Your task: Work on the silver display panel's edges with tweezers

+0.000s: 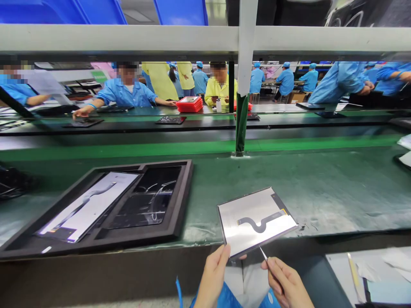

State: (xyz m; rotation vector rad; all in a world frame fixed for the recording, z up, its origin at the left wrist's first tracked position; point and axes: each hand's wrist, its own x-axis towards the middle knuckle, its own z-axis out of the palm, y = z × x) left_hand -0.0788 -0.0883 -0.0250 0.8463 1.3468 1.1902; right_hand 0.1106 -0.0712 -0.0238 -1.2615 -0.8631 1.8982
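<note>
My left hand (214, 270) grips the near left corner of a display panel (245, 207), thumb on top and fingers beneath. The panel's silvery back faces up, and a dark wavy flex cable (261, 224) lies across it. It is tilted, its far part at the green bench's front edge. My right hand (284, 280) is closed around slim metal tweezers (263, 254), whose tip points up at the panel's near edge. Whether the tip touches the panel I cannot tell.
On the bench (337, 188) at left, a black foam tray (184, 201) holds another silver-backed panel (96, 199) and a dark glossy panel (150, 196). A post (241, 124) rises mid-bench. Co-workers sit beyond a conveyor (128, 124). A lower right surface (342, 265) bears a yellowish tool (355, 276).
</note>
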